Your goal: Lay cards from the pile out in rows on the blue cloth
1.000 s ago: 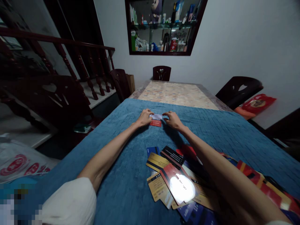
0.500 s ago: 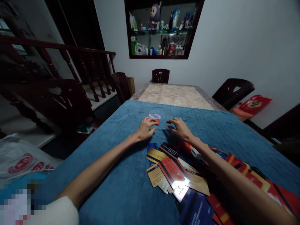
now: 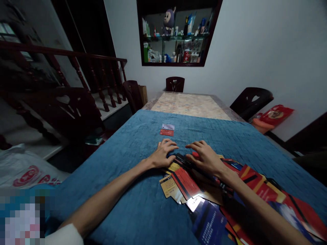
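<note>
My left hand (image 3: 164, 153) is over the left edge of a heap of cards, fingers spread and nothing held. Opposite it, my right hand (image 3: 205, 157) hovers above the heap's far side with its fingers apart, partly covering a black card (image 3: 184, 160). On the heap lie a red card with a dark stripe (image 3: 186, 183), a gold card (image 3: 167, 186) and a blue card (image 3: 208, 221). Beyond my hands, a small red card (image 3: 166, 132) lies flat just in front of a pale card (image 3: 168, 127).
A blue cloth (image 3: 122, 190) covers the near part of the table; the far part has a patterned cover (image 3: 189, 102). More red and gold cards (image 3: 265, 185) spread under my right forearm. Dark chairs (image 3: 251, 102) stand around the table. A white plastic bag (image 3: 28, 170) is at the left.
Both hands have drawn back towards me, from beside the small red card to the heap. The red card now shows fully, in front of the pale one.
</note>
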`<state>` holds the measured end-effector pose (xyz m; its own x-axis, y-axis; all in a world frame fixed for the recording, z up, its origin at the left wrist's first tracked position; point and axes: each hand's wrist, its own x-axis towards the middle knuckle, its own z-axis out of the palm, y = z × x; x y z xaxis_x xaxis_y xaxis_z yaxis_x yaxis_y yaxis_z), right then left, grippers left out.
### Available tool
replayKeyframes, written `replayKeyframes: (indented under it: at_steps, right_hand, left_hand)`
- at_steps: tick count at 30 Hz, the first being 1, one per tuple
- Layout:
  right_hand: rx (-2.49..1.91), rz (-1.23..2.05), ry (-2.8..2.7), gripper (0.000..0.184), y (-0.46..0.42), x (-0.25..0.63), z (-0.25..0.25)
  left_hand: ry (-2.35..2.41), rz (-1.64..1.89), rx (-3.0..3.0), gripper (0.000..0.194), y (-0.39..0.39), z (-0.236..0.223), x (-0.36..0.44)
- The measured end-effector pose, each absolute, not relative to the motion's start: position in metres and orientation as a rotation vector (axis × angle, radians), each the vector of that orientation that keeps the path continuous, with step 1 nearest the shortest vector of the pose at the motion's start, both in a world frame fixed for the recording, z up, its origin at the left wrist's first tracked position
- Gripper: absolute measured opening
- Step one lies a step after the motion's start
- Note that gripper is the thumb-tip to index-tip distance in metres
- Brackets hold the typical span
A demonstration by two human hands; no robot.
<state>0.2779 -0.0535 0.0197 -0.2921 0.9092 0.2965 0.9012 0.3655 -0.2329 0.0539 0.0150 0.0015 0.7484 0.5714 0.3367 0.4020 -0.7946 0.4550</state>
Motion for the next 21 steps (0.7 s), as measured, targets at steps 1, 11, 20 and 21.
replayKeyframes:
  at_steps: [1, 11, 20, 21]
  right_hand:
    - [-1.581, 0.039, -2.273, 0.036, -0.058, 0.277, 0.02]
    - [-1.701, 0.202, -2.499, 0.043, -0.075, 0.266, 0.024]
    - [-1.664, 0.199, -2.552, 0.039, -0.072, 0.269, 0.018]
    - [-1.655, 0.197, -2.555, 0.04, -0.072, 0.269, 0.017]
  left_hand:
    - [0.743, 0.648, 2.592, 0.042, 0.013, 0.001, 0.054]
    - [0.591, 0.417, 2.634, 0.053, 0.006, -0.008, 0.057]
    - [0.57, 0.392, 2.647, 0.048, 0.004, -0.009, 0.057]
    - [0.575, 0.397, 2.652, 0.047, 0.003, -0.009, 0.057]
